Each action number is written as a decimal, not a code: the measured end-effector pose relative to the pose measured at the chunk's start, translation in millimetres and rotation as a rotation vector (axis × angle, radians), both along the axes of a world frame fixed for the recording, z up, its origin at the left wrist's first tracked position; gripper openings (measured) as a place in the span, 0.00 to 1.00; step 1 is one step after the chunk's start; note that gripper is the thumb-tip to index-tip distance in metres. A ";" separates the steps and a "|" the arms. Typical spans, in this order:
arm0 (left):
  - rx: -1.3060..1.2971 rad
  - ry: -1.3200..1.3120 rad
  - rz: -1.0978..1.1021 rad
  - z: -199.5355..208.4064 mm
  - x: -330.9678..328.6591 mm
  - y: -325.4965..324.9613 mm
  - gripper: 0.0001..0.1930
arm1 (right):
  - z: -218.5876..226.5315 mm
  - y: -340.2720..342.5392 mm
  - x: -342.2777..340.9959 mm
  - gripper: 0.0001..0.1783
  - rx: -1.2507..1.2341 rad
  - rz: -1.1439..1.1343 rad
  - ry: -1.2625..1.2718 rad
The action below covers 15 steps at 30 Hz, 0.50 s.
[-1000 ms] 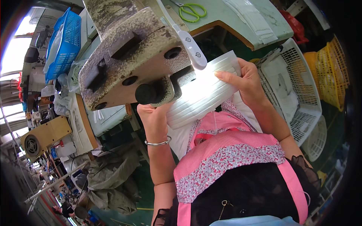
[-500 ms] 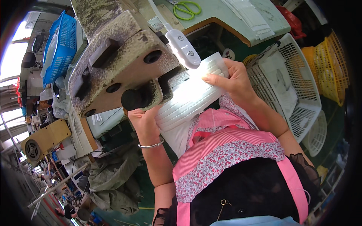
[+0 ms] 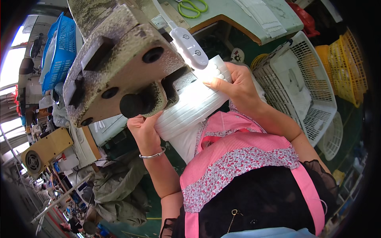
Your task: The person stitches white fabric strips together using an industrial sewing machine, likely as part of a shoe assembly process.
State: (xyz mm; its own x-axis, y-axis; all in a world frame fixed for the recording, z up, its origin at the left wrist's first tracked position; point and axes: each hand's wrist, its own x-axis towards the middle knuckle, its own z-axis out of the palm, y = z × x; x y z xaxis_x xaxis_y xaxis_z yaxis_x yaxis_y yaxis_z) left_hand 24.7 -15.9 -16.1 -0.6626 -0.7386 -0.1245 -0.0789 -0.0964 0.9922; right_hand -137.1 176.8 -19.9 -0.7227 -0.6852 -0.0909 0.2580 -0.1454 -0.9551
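Note:
A long white pleated piece of fabric (image 3: pixel 190 109) is stretched between my two hands, under the worn metal machine head (image 3: pixel 131 59). My left hand (image 3: pixel 145 129), with a silver bangle at the wrist, pinches its left end; the machine partly hides those fingertips. My right hand (image 3: pixel 238 85) is closed on the other end, thumb on top and fingers beneath. Bright light from a white lamp (image 3: pixel 189 45) washes out the middle of the pleats. The machine also covers part of the fabric's far edge.
Green-handled scissors (image 3: pixel 192 8) and flat white strips (image 3: pixel 264 18) lie on the pale table (image 3: pixel 222 10). A white basket (image 3: pixel 317 75) with white pieces stands at the right, beside yellow baskets (image 3: pixel 349 71). A blue crate (image 3: pixel 61 51) is at the far left.
The fabric and both hands appear slightly farther left in the view, and so does the machine head. Both hands keep their hold on the fabric.

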 end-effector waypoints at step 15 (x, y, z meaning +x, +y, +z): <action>-0.010 -0.050 0.071 -3.4 43.2 -17.4 0.03 | -5.5 -25.4 27.3 0.12 0.018 0.107 0.044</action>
